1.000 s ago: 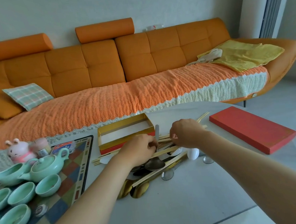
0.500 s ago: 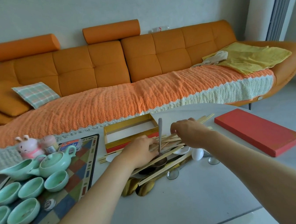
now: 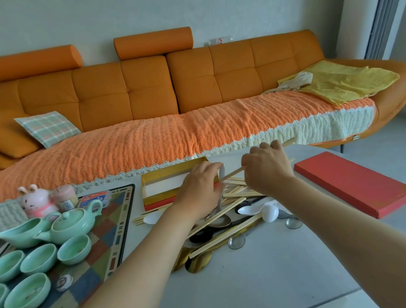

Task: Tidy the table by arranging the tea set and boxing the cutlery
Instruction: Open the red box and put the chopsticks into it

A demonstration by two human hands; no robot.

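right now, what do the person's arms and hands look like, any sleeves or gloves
The left hand and right hand are bare: no gloves, rings, watch or bracelet visible. No sleeves show either, right down to the frame edge.

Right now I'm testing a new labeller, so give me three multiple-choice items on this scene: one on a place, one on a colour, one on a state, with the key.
1. Where does the red lid lie? A. on a shelf B. on the table, right of the cutlery pile C. in a drawer
2. What colour are the tea cups? A. white B. black C. pale green
3. What does the right hand hold? A. a chopstick B. a phone C. nothing
Key: 1 B, it lies flat beside the pile; 2 C, matching the teapot; 3 A, fingers pinch it, while the left hand grips a spoon.
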